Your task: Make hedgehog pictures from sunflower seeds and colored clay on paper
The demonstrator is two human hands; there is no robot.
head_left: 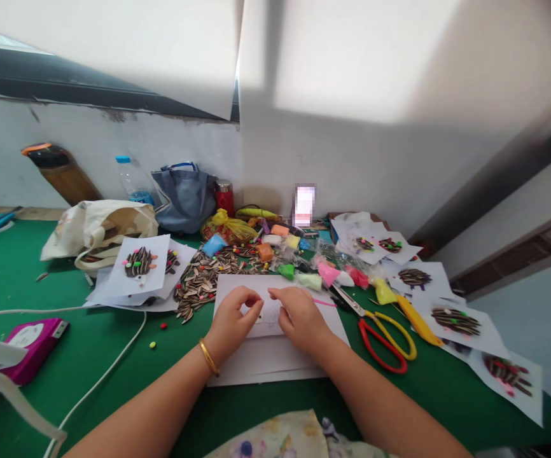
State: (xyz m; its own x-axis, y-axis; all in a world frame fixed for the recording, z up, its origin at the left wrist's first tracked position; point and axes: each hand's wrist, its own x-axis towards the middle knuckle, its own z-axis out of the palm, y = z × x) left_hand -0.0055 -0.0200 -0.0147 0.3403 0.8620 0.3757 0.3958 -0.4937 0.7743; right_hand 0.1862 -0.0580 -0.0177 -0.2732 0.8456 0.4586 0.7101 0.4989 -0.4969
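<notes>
Both of my hands rest on a white paper sheet (275, 353) lying on the green table (89, 343). My left hand (233, 317), with a gold bangle on its wrist, has its fingers curled and pinched on something I cannot make out. My right hand (301, 316) is curled too, its fingertips pressed on the paper beside a faint drawing (270, 310). Behind the sheet, to the left, lies a pile of sunflower seeds (203, 280).
Red and yellow scissors (386, 338) lie right of the paper. Coloured clay bags (304, 267) sit behind it. Finished seed pictures (139, 264) lie left, and more finished pictures (457, 321) lie right. Bags (98, 232), bottles (132, 178), a pink box (32, 343) and a white cable (108, 369) occupy the left.
</notes>
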